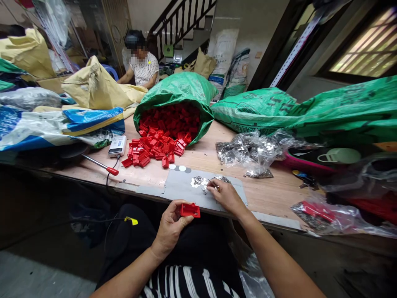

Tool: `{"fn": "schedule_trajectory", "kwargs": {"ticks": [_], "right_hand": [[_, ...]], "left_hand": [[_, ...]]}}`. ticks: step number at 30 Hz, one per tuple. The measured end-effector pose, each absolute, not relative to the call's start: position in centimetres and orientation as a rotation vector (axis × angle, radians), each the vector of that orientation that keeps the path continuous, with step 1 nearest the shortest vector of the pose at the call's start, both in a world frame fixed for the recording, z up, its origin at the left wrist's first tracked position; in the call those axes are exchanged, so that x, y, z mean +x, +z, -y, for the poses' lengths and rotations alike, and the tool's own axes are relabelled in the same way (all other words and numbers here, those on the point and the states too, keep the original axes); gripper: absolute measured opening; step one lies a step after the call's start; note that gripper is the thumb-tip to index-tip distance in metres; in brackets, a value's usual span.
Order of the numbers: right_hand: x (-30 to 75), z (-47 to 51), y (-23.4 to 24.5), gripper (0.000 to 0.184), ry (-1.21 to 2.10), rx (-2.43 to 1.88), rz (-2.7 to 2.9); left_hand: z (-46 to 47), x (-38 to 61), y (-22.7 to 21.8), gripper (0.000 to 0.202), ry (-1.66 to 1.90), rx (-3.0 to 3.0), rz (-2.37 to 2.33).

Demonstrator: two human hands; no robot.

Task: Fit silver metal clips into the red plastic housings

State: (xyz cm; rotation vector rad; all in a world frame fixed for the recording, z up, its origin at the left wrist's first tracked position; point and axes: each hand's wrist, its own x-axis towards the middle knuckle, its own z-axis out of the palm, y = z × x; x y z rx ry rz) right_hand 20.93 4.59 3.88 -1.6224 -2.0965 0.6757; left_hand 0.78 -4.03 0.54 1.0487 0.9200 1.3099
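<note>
My left hand [171,227] is closed on a small red plastic part [190,210], held just in front of the table edge above my lap. My right hand [225,194] rests on a grey mat [182,191] and pinches at a small heap of shiny metal pieces [200,181]; what sits between its fingertips is too small to name. A pile of the same red parts [153,151] spills onto the wooden table [273,192] from an open green sack [178,93] behind the mat.
A clear bag of metal pieces [254,153] lies right of the mat. Another bag with red parts [322,215] sits at the right edge. A red-handled tool [101,164] and a white device [117,145] lie left. Sacks crowd the table; another person [141,62] sits behind.
</note>
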Motion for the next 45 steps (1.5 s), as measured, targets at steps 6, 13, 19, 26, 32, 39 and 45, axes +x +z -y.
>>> {"fn": "schedule_trajectory", "kwargs": {"ticks": [6,13,19,26,32,39,45], "right_hand": [[19.8,-7.8,3.3,0.011,0.248,-1.880,2.230],[19.1,-8.7,3.1,0.006,0.241,-1.882,2.275],[20.0,-8.4,3.7,0.005,0.313,-1.830,2.246],[20.2,-5.9,4.5,0.006,0.675,-1.416,2.099],[18.6,-2.8,5.7,0.010,0.926,-1.186,2.095],[17.4,-1.4,5.5,0.008,0.908,-1.037,2.112],[17.4,-1.0,5.1,0.007,1.004,-0.942,2.178]], "left_hand": [[4.0,0.6,0.3,0.031,1.292,0.979,-0.927],[3.7,0.3,0.0,0.032,1.311,0.949,-0.931],[3.6,0.3,0.1,0.035,1.332,0.826,-0.906],[3.2,0.3,1.0,0.045,1.306,0.596,-0.792],[2.9,0.3,1.7,0.048,1.308,0.572,-0.752],[2.7,0.3,1.5,0.048,1.300,0.572,-0.737],[2.7,0.3,1.7,0.047,1.308,0.569,-0.744]]}}
